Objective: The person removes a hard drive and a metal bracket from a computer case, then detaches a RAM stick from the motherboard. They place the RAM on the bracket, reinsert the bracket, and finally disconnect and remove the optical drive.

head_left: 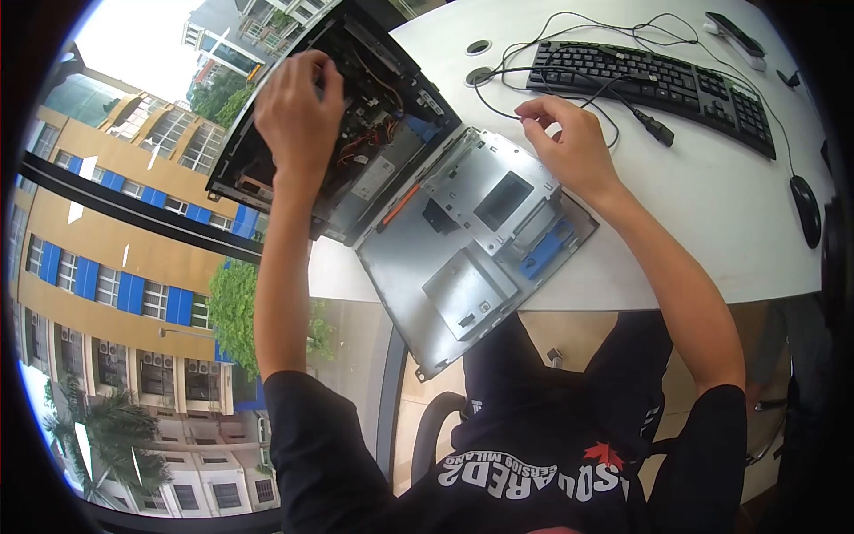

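An opened computer case stands tilted, its inside point(365, 116) showing wires and boards. Its metal side panel point(400, 285) lies folded out over the table edge, with a blue latch part point(547, 249) on it. My left hand point(302, 107) is over the upper left of the case, its fingers curled; what they hold, if anything, is hidden. My right hand point(574, 147) hovers above the panel's upper right corner, beside a black cable, thumb and forefinger close together; anything between them is too small to name. An orange strip point(398, 207) lies along the joint of case and panel.
On the white table point(712, 258) are a black keyboard point(667, 84), a mouse point(805, 212), tangled cables with a black plug point(654, 127), and a dark handheld object point(737, 37) at the back right. A window with buildings outside is on the left. Chair parts surround my lap.
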`<state>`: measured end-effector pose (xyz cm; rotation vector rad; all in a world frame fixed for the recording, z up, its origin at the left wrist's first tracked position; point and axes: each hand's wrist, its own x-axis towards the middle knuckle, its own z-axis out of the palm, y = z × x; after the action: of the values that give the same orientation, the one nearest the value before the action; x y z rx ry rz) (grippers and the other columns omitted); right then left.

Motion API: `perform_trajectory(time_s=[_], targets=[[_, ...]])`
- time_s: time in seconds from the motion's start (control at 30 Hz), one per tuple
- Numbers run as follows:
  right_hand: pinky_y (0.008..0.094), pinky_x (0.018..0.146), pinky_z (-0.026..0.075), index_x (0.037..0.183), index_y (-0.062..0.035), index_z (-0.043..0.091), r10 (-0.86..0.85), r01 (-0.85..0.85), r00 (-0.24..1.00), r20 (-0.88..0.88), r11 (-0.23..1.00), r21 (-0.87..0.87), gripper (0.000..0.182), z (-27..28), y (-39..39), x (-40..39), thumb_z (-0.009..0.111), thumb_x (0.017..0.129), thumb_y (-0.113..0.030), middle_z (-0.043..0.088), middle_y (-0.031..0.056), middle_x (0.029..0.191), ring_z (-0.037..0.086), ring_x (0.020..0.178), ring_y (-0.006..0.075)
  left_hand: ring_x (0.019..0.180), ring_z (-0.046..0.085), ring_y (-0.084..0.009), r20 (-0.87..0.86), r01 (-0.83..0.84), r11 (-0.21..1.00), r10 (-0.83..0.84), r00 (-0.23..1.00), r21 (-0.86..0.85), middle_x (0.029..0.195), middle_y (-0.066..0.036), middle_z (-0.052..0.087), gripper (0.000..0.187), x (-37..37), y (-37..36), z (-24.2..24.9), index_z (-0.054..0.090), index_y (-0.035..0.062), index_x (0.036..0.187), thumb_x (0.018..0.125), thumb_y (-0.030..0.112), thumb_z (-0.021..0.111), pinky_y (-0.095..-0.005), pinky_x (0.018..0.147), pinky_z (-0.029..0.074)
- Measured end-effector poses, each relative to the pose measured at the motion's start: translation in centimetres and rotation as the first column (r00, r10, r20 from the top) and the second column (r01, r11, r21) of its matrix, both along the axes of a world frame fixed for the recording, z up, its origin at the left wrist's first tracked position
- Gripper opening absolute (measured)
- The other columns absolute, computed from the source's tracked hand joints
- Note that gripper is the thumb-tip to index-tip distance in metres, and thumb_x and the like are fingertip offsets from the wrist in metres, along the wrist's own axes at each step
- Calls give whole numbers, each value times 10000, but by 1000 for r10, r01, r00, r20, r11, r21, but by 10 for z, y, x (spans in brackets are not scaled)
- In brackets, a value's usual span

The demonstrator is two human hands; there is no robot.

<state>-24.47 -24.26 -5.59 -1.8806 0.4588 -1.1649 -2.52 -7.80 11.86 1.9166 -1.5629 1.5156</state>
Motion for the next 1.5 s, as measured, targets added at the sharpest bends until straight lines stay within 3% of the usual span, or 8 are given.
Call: perform_trajectory(time_s=[0.1, 0.2, 0.23, 0.33, 0.53, 0.63, 0.83, 1.5], targets=[[358, 818, 548, 1072, -13, 749, -14, 13, 1000, -19, 999, -32, 259, -4, 1, 1, 622, 891, -148, 756, 126, 996, 708, 861, 230, 986, 710, -337, 264, -30, 991, 65, 962, -133, 1060, -114, 750, 290, 20, -6, 30, 728, 92, 1059, 919, 343, 688, -422, 917, 529], [362, 808, 549, 1077, -18, 751, -17, 16, 1000, -25, 1000, -21, 272, -8, -2, 4, 622, 888, -164, 753, 131, 978, 705, 837, 230, 1055, 705, -380, 146, -177, 984, 175, 974, 0, 1132, -174, 747, 460, 51, -11, 46, 711, 80, 1216, 923, 429, 649, -484, 922, 530], [364, 806, 549, 1077, -18, 751, -17, 16, 999, -27, 1000, -11, 273, -6, -3, 4, 622, 887, -167, 752, 130, 971, 705, 832, 231, 1035, 713, -397, -16, -270, 958, 273, 962, 98, 1062, -187, 758, 497, 49, -13, 49, 699, 88, 1257, 909, 440, 648, -488, 931, 536], [365, 794, 550, 1078, -17, 749, -28, 28, 999, -30, 1000, 8, 276, -5, -5, 3, 622, 890, -174, 750, 125, 957, 703, 820, 229, 981, 723, -388, -40, -264, 940, 279, 959, 216, 1046, -163, 746, 483, 24, -18, 44, 660, 90, 1288, 868, 318, 724, -483, 853, 566], [360, 773, 549, 1075, -19, 747, -33, 33, 999, -10, 999, -38, 266, -8, -4, 5, 626, 895, -172, 747, 115, 939, 701, 792, 221, 925, 743, -359, 119, -407, 898, 392, 912, 165, 1038, -124, 755, 388, 61, -19, 36, 653, 113, 1252, 877, 188, 719, -467, 770, 590], [361, 777, 548, 1071, -22, 748, -24, 23, 1000, -20, 1000, -17, 260, -5, 0, 2, 626, 894, -168, 747, 114, 933, 702, 797, 223, 910, 748, -339, 171, -364, 924, 342, 924, 117, 1040, -80, 759, 326, 68, -17, 34, 658, 136, 1209, 890, 161, 721, -458, 746, 590], [354, 787, 550, 1066, -21, 747, -29, 29, 999, -20, 999, -35, 257, -7, 0, 3, 627, 895, -172, 748, 113, 928, 703, 819, 223, 983, 730, -358, 151, -470, 877, 453, 878, 102, 1091, -105, 757, 383, 72, -22, 34, 625, 185, 1312, 941, 252, 690, -478, 828, 563], [342, 734, 552, 1078, -28, 748, -51, 50, 999, -16, 998, -48, 264, -6, 0, 2, 620, 896, -171, 741, 99, 899, 697, 754, 205, 950, 739, -351, 222, -460, 880, 428, 876, 117, 1083, -63, 752, 330, 80, -20, 34, 613, 186, 1282, 957, 224, 658, -484, 794, 569]])
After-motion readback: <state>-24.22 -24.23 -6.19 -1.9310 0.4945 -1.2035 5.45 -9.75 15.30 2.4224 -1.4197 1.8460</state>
